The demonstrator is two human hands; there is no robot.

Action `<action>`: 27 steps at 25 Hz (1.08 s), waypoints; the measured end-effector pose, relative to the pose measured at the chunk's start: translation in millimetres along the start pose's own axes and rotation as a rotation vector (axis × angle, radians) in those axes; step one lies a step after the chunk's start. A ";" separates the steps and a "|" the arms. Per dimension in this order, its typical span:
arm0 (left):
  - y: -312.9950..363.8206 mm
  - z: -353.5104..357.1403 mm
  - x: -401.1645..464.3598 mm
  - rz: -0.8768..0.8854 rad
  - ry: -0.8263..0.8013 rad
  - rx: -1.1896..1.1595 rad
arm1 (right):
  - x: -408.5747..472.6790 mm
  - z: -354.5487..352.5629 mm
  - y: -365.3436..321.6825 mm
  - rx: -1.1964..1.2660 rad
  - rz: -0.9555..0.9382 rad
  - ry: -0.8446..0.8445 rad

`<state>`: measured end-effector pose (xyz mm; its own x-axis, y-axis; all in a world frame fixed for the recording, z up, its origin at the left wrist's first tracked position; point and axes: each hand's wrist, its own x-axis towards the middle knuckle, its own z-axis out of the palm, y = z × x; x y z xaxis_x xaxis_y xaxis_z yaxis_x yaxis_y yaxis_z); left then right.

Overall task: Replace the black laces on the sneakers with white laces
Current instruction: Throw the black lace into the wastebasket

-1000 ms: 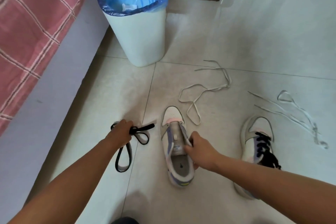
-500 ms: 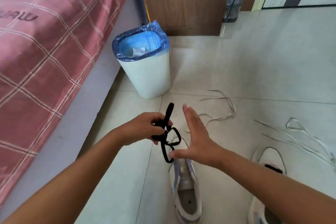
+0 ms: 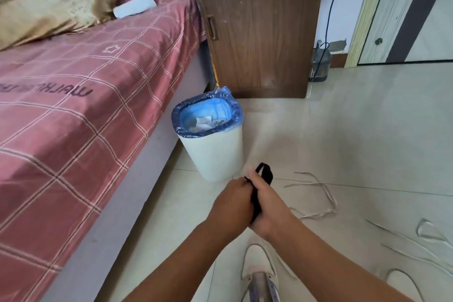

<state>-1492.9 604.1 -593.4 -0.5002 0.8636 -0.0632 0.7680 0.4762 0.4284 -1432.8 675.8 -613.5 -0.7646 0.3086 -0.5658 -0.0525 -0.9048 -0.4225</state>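
A bundled black lace [image 3: 264, 174] is pressed between my two hands, held above the floor in front of the bin. My left hand [image 3: 231, 203] and my right hand [image 3: 268, 206] are both closed around it, with a loop sticking out on top. Below them an unlaced white sneaker [image 3: 258, 270] shows its toe at the bottom edge. The toe of a second sneaker [image 3: 398, 279] peeks in at the bottom right. One white lace [image 3: 321, 193] lies loose on the tiles to the right, another white lace [image 3: 426, 235] farther right.
A white waste bin [image 3: 213, 152] with a blue liner stands just beyond my hands, paper inside. A bed [image 3: 73, 105] with a red checked sheet fills the left. A brown cabinet [image 3: 259, 37] stands behind the bin, and a door [image 3: 404, 12] at the far right.
My left hand lifted the black lace off the floor; my right hand left the sneaker and closed on the lace too. The view tilted up, so the sneakers slid to the bottom edge.
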 end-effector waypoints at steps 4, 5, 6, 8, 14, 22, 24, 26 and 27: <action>-28.8 -38.8 46.2 -0.093 0.057 -0.327 | 29.2 13.5 -32.9 0.020 -0.229 0.220; -44.0 -52.2 64.2 -0.246 0.250 -0.463 | 32.5 14.5 -41.8 0.007 -0.264 0.217; -58.4 -62.7 82.8 -0.451 0.435 -0.553 | 35.5 16.2 -48.3 -0.071 -0.289 0.198; -83.1 -78.1 108.2 -0.855 0.491 -0.788 | 40.8 27.7 -57.1 -0.428 -0.324 0.148; -87.1 -39.5 101.0 -0.782 0.488 -1.731 | 69.6 102.9 -88.9 -1.313 -0.588 0.165; -78.2 -3.3 54.7 -0.628 0.459 -1.775 | 67.4 131.6 -93.8 -2.155 -0.584 0.009; -81.3 -7.2 58.4 -0.641 0.457 -1.752 | 49.6 110.1 -97.2 -1.959 -0.772 0.018; -86.6 -14.4 67.8 -0.687 0.457 -1.723 | 30.2 79.7 -100.2 -1.818 -0.919 0.054; -89.2 -20.4 73.8 -0.720 0.452 -1.709 | 21.3 62.7 -97.6 -1.757 -0.954 0.074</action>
<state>-1606.6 622.0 -617.8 -0.7678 0.3693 -0.5236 -0.6194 -0.2187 0.7540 -1484.2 752.2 -539.8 -0.8512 0.4782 0.2165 0.2545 0.7367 -0.6265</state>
